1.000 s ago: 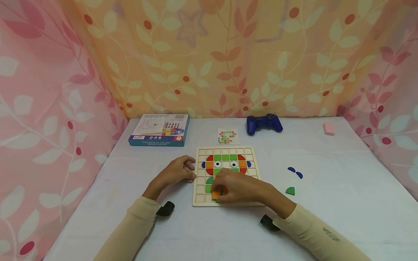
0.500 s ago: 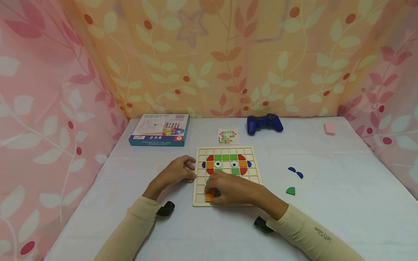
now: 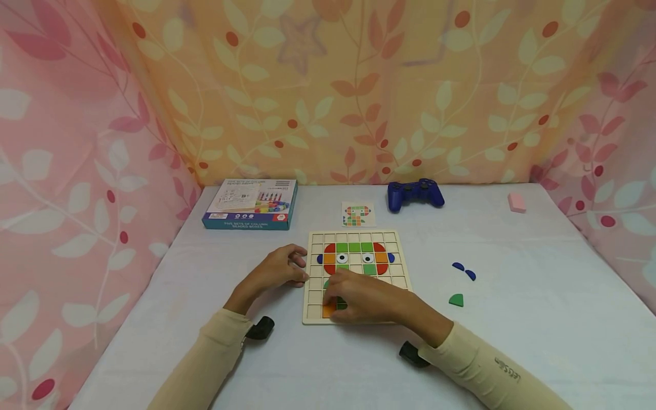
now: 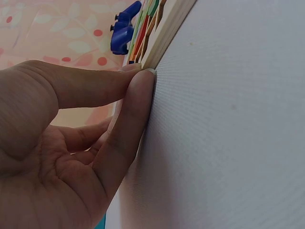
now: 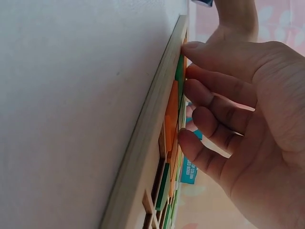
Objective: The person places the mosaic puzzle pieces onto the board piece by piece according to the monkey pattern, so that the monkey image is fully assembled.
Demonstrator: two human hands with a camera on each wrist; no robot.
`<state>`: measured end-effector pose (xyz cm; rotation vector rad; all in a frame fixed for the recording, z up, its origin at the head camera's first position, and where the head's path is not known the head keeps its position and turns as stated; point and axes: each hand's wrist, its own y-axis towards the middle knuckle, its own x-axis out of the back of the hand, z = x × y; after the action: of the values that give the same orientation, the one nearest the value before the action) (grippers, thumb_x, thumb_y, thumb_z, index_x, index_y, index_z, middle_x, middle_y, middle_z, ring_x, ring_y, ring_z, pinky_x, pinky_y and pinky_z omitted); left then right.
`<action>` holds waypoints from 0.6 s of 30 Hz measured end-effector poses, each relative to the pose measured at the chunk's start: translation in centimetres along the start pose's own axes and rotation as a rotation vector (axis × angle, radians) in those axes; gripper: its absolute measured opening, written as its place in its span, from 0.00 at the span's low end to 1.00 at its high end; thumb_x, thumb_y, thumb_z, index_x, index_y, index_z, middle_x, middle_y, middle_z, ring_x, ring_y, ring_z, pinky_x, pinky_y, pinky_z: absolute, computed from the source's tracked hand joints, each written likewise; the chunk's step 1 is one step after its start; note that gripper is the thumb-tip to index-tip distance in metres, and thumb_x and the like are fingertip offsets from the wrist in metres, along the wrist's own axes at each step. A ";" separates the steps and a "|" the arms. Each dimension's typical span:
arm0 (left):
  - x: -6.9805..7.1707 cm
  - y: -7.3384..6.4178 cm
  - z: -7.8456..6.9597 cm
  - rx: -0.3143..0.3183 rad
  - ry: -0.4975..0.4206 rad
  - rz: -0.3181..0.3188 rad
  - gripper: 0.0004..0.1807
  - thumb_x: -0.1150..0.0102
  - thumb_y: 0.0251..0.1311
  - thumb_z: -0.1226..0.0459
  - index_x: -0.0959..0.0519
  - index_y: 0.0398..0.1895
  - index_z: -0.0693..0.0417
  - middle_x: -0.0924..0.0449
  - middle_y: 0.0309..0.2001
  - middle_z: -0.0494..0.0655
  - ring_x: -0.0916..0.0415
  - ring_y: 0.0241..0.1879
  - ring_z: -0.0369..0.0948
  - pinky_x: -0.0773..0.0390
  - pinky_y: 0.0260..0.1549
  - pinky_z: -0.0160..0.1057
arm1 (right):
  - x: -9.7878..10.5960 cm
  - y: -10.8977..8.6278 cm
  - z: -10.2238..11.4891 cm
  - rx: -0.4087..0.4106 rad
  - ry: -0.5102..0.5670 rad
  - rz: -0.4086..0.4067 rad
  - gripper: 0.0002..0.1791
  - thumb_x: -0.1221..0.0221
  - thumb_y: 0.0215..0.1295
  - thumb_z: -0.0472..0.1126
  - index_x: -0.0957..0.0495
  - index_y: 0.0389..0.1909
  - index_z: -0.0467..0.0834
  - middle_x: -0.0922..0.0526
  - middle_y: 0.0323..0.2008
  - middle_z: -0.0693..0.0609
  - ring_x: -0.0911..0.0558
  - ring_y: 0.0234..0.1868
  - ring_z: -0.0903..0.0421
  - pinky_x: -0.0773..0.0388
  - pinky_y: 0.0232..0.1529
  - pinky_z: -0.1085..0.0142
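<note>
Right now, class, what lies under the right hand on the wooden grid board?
Under the right hand, an orange square tile and a green tile peek out on the wooden grid board. The tiles further beneath the palm are covered.

Pale wooden puzzle board (image 3: 312, 273), matt; table cover (image 3: 512, 336) white woven cloth; gamepad (image 3: 415, 193) glossy plastic.

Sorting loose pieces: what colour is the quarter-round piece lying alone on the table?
Green piece, clearest in the head view.

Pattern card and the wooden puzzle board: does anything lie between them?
No. In the head view only bare white tablecloth separates the pattern card from the puzzle board.
</note>
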<state>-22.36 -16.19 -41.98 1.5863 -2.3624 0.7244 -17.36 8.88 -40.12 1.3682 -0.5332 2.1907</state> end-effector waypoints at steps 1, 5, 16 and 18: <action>0.0 0.0 0.0 0.000 0.001 -0.001 0.33 0.28 0.62 0.70 0.28 0.70 0.62 0.22 0.52 0.58 0.17 0.39 0.44 0.11 0.43 0.39 | 0.0 0.0 0.0 0.000 0.000 0.000 0.15 0.31 0.70 0.50 0.12 0.54 0.50 0.17 0.53 0.59 0.24 0.60 0.60 0.22 0.66 0.64; -0.1 0.0 0.1 0.001 0.009 -0.005 0.33 0.28 0.62 0.70 0.28 0.70 0.62 0.22 0.52 0.57 0.17 0.40 0.44 0.11 0.43 0.39 | 0.1 -0.2 0.0 -0.002 0.013 -0.001 0.15 0.31 0.70 0.50 0.12 0.54 0.51 0.17 0.51 0.61 0.24 0.59 0.61 0.22 0.65 0.64; -0.2 -0.1 -0.2 0.004 0.012 -0.020 0.33 0.28 0.61 0.71 0.28 0.70 0.61 0.22 0.51 0.57 0.17 0.41 0.45 0.11 0.43 0.38 | 1.2 -2.4 -1.6 -0.044 0.097 -0.035 0.13 0.32 0.71 0.49 0.12 0.53 0.53 0.18 0.47 0.64 0.24 0.53 0.62 0.20 0.60 0.64; -0.2 -0.1 -0.2 0.010 0.008 -0.025 0.33 0.28 0.61 0.71 0.27 0.70 0.60 0.22 0.51 0.56 0.17 0.41 0.45 0.11 0.42 0.38 | 1.4 -3.0 -2.1 -0.068 0.100 -0.043 0.13 0.32 0.71 0.49 0.12 0.53 0.53 0.18 0.46 0.64 0.24 0.51 0.62 0.19 0.60 0.63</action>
<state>-22.21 -15.97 -41.87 1.6108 -2.3333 0.7374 -17.55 12.78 -39.53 1.2168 -0.5316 2.1731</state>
